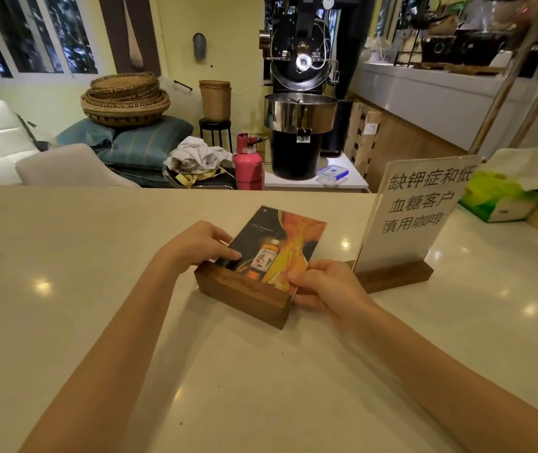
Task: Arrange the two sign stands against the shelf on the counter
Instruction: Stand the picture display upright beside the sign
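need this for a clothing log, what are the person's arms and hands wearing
Nothing shows on either. The left hand and right hand are bare: no gloves, rings, watch or bracelet visible. Both forearms are uncovered up to the frame's bottom edge, so any sleeve ends above what the camera sees.

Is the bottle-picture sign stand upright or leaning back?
Leaning back: the picture panel in the dark wooden base tilts away, face upward, both hands gripping it; the white text sign stands upright.

Right hand's fingers (307, 300) behind the poster sign (276, 248) (its corner covered), fine print unreadable.
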